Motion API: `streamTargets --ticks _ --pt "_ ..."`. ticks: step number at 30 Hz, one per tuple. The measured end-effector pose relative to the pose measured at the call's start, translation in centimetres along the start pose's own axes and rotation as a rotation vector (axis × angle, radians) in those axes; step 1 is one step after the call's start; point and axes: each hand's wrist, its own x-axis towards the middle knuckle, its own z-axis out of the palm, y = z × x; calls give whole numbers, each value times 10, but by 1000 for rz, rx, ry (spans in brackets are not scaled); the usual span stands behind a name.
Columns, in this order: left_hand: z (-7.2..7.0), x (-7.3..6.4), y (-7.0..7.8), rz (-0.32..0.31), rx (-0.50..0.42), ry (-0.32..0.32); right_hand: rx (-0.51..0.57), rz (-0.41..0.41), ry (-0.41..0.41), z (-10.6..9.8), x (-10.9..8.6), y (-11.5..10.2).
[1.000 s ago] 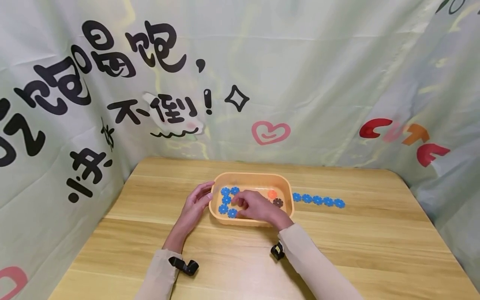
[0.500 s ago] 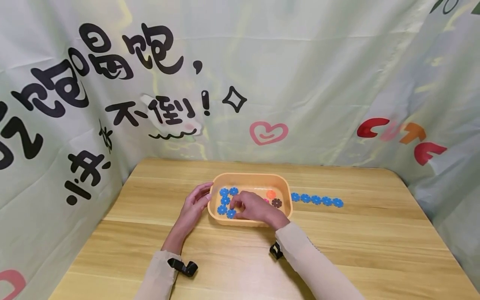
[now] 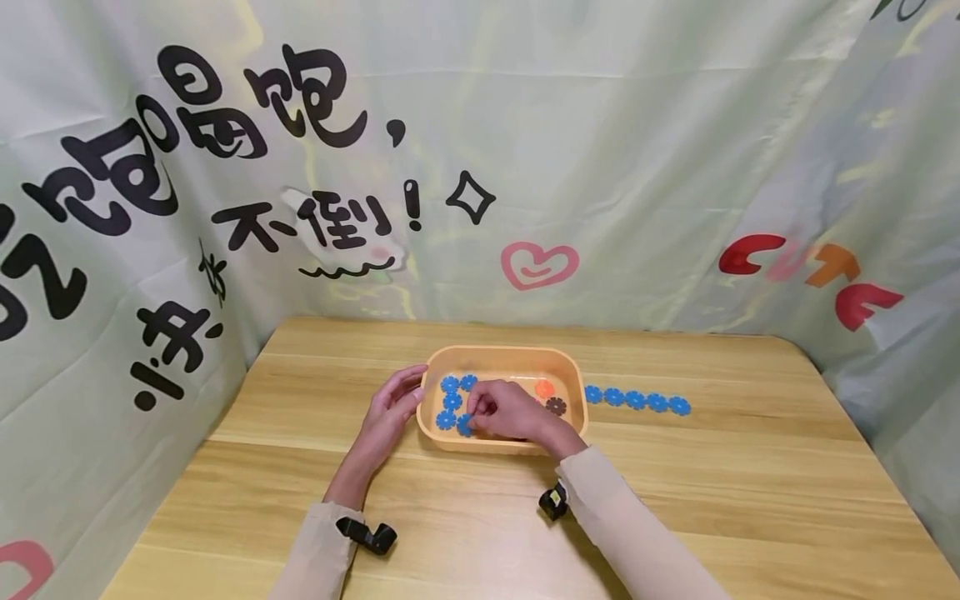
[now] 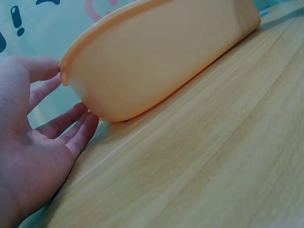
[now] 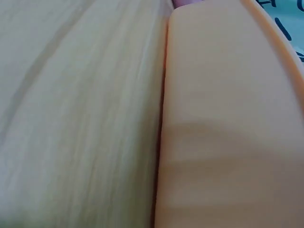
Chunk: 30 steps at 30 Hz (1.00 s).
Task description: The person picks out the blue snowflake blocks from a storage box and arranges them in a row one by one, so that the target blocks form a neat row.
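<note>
Your right hand (image 3: 510,411) has drawn its fingertips together, pinching a blue notched plastic disc (image 3: 463,426) inside the peach rectangular plastic tray (image 3: 510,362). Your left hand (image 3: 390,408) touches the tray's left end, fingers spread. "CUTE" lettering (image 3: 828,267) is behind, rightward. Beside the tray's right end lies a row of blue discs (image 3: 635,400); inside are also orange (image 3: 544,389) and brown discs (image 3: 556,406).

- Left arm (image 3: 322,542) stretched from near toward far, leaning slightly right.
- Left hand (image 3: 392,406) had its palm turned right, fingers apart and gently bent.
- Right arm (image 3: 637,533) slanted from near right toward far left.
- Right hand (image 3: 512,411) pointed left, back upward, fingers curled, index and thumb tips close together.
</note>
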Motion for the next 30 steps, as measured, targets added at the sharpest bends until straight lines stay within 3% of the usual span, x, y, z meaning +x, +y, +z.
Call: streamTargets --ticks 3,11,18,30 --pt "2 -1 1 4 -2 -1 36 14 38 -3 -2 -1" --pt "4 2 1 19 2 -14 254 95 151 -12 -13 -9" --pt "2 2 0 15 -4 -19 247 62 216 -16 -22 -14" --pt "0 1 0 7 -21 3 293 17 229 -16 -46 -29"
